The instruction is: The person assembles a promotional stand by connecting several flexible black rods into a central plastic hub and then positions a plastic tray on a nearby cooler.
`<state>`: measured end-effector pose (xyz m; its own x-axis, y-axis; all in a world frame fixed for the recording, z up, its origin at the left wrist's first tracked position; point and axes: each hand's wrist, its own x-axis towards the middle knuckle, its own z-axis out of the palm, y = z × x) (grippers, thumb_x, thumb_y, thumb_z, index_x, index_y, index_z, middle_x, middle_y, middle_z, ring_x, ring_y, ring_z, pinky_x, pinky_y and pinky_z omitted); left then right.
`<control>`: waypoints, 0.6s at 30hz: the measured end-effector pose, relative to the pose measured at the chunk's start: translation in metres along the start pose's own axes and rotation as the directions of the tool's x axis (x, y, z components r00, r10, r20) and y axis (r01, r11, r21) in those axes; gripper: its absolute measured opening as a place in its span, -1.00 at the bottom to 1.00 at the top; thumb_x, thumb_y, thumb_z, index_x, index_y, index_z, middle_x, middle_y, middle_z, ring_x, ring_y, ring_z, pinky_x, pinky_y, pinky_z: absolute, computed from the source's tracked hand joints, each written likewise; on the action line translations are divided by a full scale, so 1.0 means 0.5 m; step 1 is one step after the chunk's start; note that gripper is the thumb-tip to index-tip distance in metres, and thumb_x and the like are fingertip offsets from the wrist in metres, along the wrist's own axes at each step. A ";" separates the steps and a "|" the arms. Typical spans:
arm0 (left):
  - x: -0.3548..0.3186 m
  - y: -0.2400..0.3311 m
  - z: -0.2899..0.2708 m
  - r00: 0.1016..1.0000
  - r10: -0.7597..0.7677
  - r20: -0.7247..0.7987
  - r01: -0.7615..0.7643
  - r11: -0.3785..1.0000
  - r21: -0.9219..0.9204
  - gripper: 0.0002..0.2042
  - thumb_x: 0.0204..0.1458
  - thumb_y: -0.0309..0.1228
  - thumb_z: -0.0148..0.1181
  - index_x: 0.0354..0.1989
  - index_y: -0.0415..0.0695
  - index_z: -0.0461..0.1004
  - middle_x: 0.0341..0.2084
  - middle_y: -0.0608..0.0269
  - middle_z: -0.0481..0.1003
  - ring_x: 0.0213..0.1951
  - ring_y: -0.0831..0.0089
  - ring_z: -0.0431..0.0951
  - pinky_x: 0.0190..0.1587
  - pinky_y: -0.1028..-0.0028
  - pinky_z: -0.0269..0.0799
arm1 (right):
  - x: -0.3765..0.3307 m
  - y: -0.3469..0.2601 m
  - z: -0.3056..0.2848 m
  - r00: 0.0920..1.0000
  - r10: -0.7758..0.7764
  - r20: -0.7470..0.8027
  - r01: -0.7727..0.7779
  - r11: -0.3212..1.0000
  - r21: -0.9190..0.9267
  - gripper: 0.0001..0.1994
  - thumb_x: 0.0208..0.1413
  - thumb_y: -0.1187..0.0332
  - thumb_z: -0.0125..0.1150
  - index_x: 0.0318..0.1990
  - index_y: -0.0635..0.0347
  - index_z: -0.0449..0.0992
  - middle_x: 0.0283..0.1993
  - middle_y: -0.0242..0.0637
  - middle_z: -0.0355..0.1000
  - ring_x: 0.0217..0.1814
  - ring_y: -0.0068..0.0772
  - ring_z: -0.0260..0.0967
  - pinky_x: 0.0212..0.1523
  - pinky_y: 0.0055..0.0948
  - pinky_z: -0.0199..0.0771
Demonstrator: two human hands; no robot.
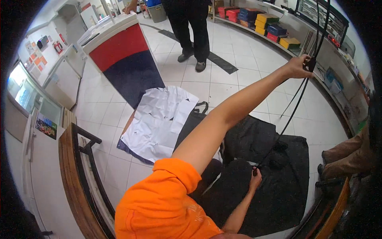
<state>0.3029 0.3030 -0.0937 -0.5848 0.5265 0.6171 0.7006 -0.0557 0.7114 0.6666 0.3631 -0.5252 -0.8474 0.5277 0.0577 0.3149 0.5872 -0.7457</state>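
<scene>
Outstretched to the upper right, my left hand (298, 67) is closed round a black hub (312, 64) where several thin black rods (295, 108) meet. The rods run up past the top edge and down from the hub. One bends down to my right hand (256, 179), which pinches its lower end just above a black fabric sheet (286, 191) on the floor. Another rod's tip hangs free over the tiles. Beside the black fabric lies a creased white sheet (161, 119) with a dark blue edge. My orange sleeve (175, 171) covers the left upper arm.
A person in dark trousers (187, 24) stands ahead by a red, white and blue counter (123, 55). Shelving (254, 34) with colourful boxes lines the right. A wooden bench (71, 171) is at my left. Brown trousered legs (346, 155) show at the right.
</scene>
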 end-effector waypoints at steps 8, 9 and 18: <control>-0.165 -0.049 -0.054 0.968 0.164 -0.191 -0.133 0.977 0.164 -0.20 -0.19 -0.17 0.40 0.23 -0.19 0.14 0.01 -0.01 0.41 -0.02 0.17 0.48 0.05 0.25 0.39 | -0.005 0.055 0.006 0.999 -0.024 0.046 0.022 0.999 0.032 -0.67 0.06 0.55 0.24 0.02 0.22 0.48 -0.07 -0.19 0.53 -0.05 -0.33 0.51 -0.05 -0.36 0.49; -0.216 -0.059 -0.063 0.963 0.126 -0.239 -0.091 0.984 0.154 -0.22 -0.17 -0.20 0.39 0.23 -0.17 0.14 0.02 0.01 0.40 0.00 0.19 0.46 0.05 0.22 0.39 | -0.010 0.047 -0.001 0.996 0.010 0.086 -0.018 0.995 0.099 -0.61 0.04 0.58 0.23 0.07 0.19 0.45 -0.02 -0.19 0.51 -0.01 -0.30 0.49 0.00 -0.36 0.46; -1.164 -0.258 -0.164 0.520 -0.459 -0.720 0.711 0.700 0.066 -0.61 -0.03 -0.42 0.19 0.02 -0.24 0.41 -0.13 0.03 0.52 -0.04 0.19 0.53 0.04 0.32 0.41 | -0.195 0.103 -0.038 0.987 0.101 -0.127 -0.104 0.995 -0.013 -0.60 0.17 0.37 0.14 0.16 0.22 0.37 0.10 -0.04 0.41 0.13 -0.13 0.37 0.13 -0.24 0.35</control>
<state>0.5193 -0.0655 -0.5172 -0.9203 -0.3120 0.2360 0.1020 0.3912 0.9146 0.7738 0.3537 -0.5567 -0.7501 0.6581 0.0657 0.4068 0.5375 -0.7387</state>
